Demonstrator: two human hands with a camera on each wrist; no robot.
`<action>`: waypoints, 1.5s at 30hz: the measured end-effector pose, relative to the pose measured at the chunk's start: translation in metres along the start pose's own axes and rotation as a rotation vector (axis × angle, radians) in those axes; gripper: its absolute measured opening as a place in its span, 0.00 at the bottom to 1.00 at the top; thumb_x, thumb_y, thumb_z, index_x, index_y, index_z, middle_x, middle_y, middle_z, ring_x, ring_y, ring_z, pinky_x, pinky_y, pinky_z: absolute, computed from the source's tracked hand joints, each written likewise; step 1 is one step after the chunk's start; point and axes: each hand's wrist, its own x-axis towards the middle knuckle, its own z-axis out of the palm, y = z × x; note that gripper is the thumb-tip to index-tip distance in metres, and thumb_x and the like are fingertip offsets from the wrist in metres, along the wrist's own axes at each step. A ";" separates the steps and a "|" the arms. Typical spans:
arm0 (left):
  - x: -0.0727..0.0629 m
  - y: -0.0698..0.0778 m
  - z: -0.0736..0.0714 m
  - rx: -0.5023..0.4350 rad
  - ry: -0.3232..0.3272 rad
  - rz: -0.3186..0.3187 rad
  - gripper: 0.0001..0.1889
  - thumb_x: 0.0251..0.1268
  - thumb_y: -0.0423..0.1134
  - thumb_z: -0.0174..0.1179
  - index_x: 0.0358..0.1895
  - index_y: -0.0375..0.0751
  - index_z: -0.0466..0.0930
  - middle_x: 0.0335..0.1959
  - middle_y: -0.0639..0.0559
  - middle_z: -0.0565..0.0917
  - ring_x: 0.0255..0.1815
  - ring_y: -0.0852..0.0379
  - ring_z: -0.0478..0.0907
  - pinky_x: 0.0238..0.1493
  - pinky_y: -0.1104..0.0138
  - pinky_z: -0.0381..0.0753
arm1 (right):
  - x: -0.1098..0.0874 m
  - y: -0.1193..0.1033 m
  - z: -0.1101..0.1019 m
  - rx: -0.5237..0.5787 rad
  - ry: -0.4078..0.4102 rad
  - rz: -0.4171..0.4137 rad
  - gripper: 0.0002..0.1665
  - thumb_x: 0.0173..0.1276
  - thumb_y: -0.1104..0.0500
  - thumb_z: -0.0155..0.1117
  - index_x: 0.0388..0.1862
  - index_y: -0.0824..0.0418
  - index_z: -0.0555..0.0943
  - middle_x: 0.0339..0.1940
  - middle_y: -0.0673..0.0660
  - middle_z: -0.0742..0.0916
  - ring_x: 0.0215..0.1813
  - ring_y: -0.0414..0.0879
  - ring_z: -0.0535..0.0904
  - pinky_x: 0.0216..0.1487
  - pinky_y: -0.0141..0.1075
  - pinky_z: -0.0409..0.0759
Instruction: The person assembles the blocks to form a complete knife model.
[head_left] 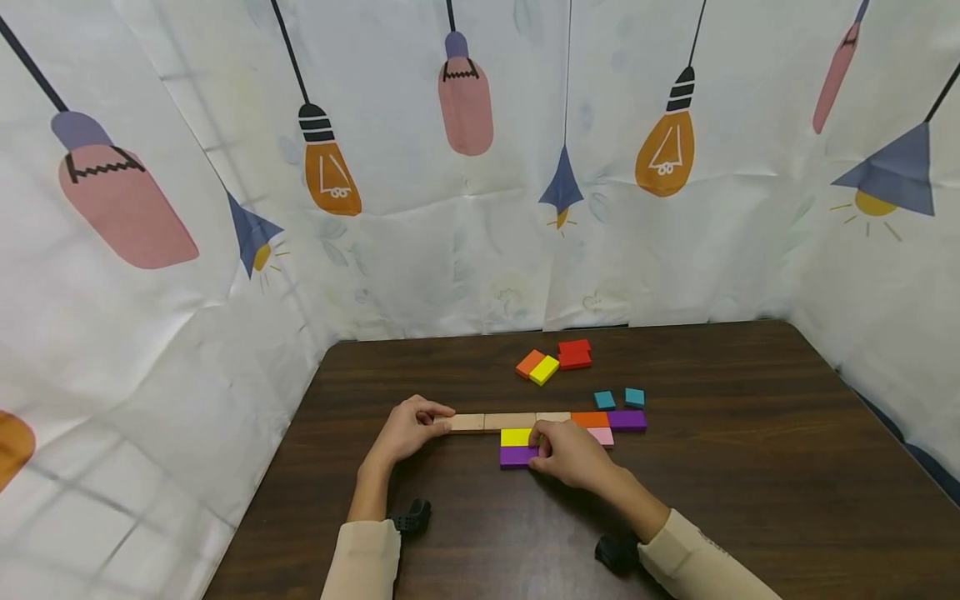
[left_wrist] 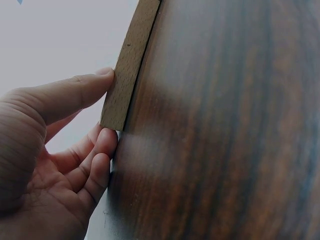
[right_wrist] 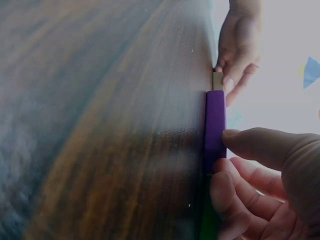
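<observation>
A row of plain wooden blocks (head_left: 510,422) lies on the table, joined on the right by an orange block (head_left: 590,420) and a purple block at the end. My left hand (head_left: 411,429) holds the left end of that row, its thumb on the end wooden block (left_wrist: 127,70). Below the row sit a yellow block (head_left: 515,437) and, nearer me, another purple block (head_left: 516,457). My right hand (head_left: 573,454) pinches this nearer purple block at its right end. A green block (right_wrist: 210,212) lies under those fingers; the hand hides it in the head view. A pink block (head_left: 602,436) shows beyond the knuckles.
Two teal blocks (head_left: 634,397) stand just behind the row's right end. Farther back lie red blocks (head_left: 574,354), with an orange block (head_left: 529,363) and a yellow block (head_left: 544,370) beside them. The dark wooden table (head_left: 750,467) meets a printed curtain (head_left: 465,250) at its back.
</observation>
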 end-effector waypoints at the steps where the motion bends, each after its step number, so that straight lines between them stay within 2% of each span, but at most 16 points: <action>1: 0.000 0.000 0.000 0.001 0.000 0.000 0.09 0.63 0.41 0.73 0.46 0.56 0.91 0.38 0.53 0.78 0.36 0.55 0.72 0.40 0.62 0.73 | 0.000 0.000 0.000 -0.001 0.002 0.000 0.12 0.63 0.55 0.78 0.40 0.54 0.83 0.23 0.44 0.80 0.25 0.39 0.73 0.28 0.32 0.72; 19: 0.000 0.001 0.000 -0.009 0.003 -0.001 0.10 0.63 0.42 0.73 0.46 0.57 0.91 0.38 0.53 0.79 0.36 0.55 0.72 0.40 0.63 0.73 | -0.001 -0.002 -0.002 0.000 0.015 0.020 0.12 0.62 0.56 0.78 0.38 0.55 0.82 0.22 0.45 0.79 0.24 0.40 0.73 0.27 0.32 0.71; 26: 0.000 0.002 -0.001 -0.010 0.003 -0.002 0.09 0.63 0.41 0.72 0.46 0.55 0.91 0.37 0.53 0.79 0.35 0.55 0.72 0.39 0.63 0.73 | 0.001 0.001 -0.007 0.042 0.012 -0.016 0.11 0.63 0.56 0.77 0.39 0.56 0.83 0.23 0.44 0.80 0.25 0.39 0.73 0.28 0.31 0.72; 29: 0.000 0.002 0.000 -0.007 0.003 -0.001 0.09 0.63 0.41 0.72 0.46 0.55 0.92 0.37 0.53 0.79 0.35 0.56 0.72 0.39 0.63 0.73 | 0.004 0.006 -0.018 0.089 0.034 -0.020 0.09 0.66 0.57 0.75 0.40 0.57 0.83 0.26 0.45 0.82 0.26 0.40 0.75 0.29 0.32 0.73; 35: -0.001 0.001 0.000 -0.016 0.002 -0.003 0.09 0.63 0.41 0.72 0.46 0.56 0.91 0.37 0.53 0.79 0.35 0.55 0.72 0.39 0.63 0.72 | 0.019 0.028 -0.058 0.188 0.081 0.007 0.07 0.70 0.56 0.70 0.43 0.57 0.84 0.30 0.50 0.84 0.30 0.44 0.77 0.33 0.35 0.77; 40: -0.001 0.000 0.001 -0.014 -0.001 -0.007 0.09 0.64 0.42 0.72 0.47 0.56 0.91 0.38 0.52 0.79 0.36 0.55 0.72 0.39 0.62 0.72 | 0.037 0.057 -0.087 0.220 0.104 0.055 0.11 0.72 0.56 0.68 0.47 0.60 0.82 0.35 0.55 0.85 0.33 0.51 0.82 0.34 0.37 0.80; 45: -0.002 0.000 0.001 -0.019 0.000 -0.007 0.09 0.64 0.42 0.72 0.47 0.56 0.91 0.38 0.52 0.79 0.36 0.55 0.72 0.39 0.62 0.72 | 0.056 0.085 -0.103 0.203 0.098 0.116 0.18 0.73 0.55 0.67 0.55 0.64 0.80 0.39 0.58 0.84 0.36 0.53 0.83 0.35 0.37 0.80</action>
